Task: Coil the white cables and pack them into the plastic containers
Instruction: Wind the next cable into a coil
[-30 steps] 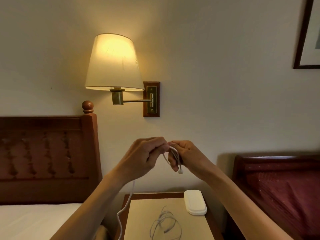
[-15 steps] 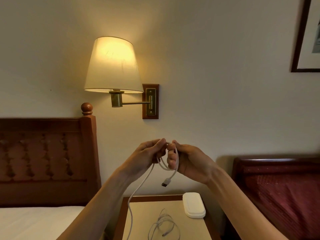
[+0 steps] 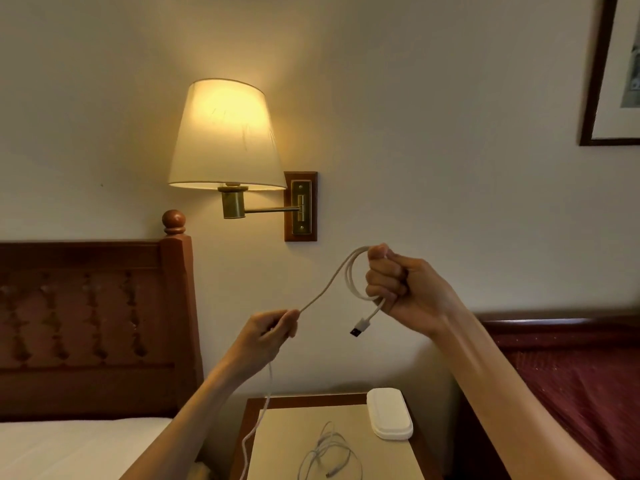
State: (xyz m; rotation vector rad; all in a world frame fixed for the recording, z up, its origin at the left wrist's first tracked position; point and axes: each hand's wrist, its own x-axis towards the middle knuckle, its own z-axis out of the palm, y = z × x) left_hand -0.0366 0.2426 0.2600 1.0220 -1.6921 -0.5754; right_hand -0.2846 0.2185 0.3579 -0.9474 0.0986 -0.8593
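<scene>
Right hand (image 3: 407, 289): fist closed round small loop of cable (image 3: 349, 277), raised before wall; USB plug (image 3: 360, 326) dangling below fist. Left hand (image 3: 268, 336): lower, left of right, pinching same cable; line taut between hands, tail hanging down past nightstand (image 3: 398, 459) left edge. Second cable (image 3: 327, 455): loose tangle on nightstand, near side. White case (image 3: 389, 418): closed, far right corner of nightstand. Lamp (image 3: 225, 136) lit on wall above. Headboard (image 3: 93, 306) left, red bed (image 3: 571, 375) right.
</scene>
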